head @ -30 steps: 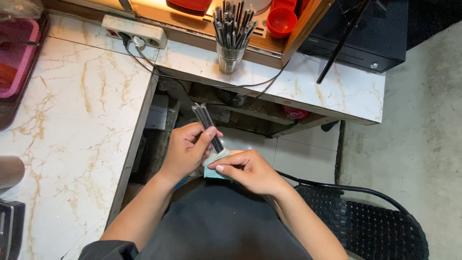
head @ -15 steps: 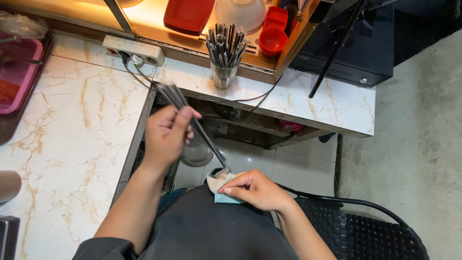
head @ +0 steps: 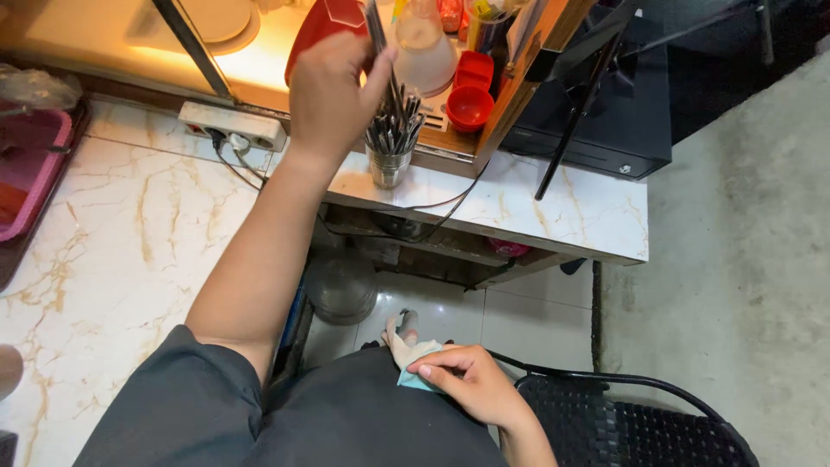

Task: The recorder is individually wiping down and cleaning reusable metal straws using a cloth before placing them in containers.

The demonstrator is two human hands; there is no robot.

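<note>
I look down on the marble counter [head: 121, 242], an L of two slabs: a broad one along my left and a narrower one running across the top of the view to its right-hand end. A black mesh chair [head: 640, 428] sits below me at the lower right, over the tiled floor [head: 510, 324].

On the narrow slab, near its back edge and just right of the inner corner, stands a metal cup [head: 387, 166] bristling with dark metal sticks [head: 393, 130], their tips fanned upward. My left hand [head: 333, 91] is stretched out over that back edge, directly above and a little left of the cup. Its grip is closed around a few long sticks [head: 377, 26]; they stand almost upright, leaning slightly, with the lower ends pointing down into the bundle in the cup. That is the relation that counts: held sticks and cup lie on nearly one line, the cup straight below the grip, and the left hand is by far the nearer one.

My right hand [head: 471, 385] is well apart, low at my lap, fingers pinched on a small pale cloth [head: 413, 361].
</note>
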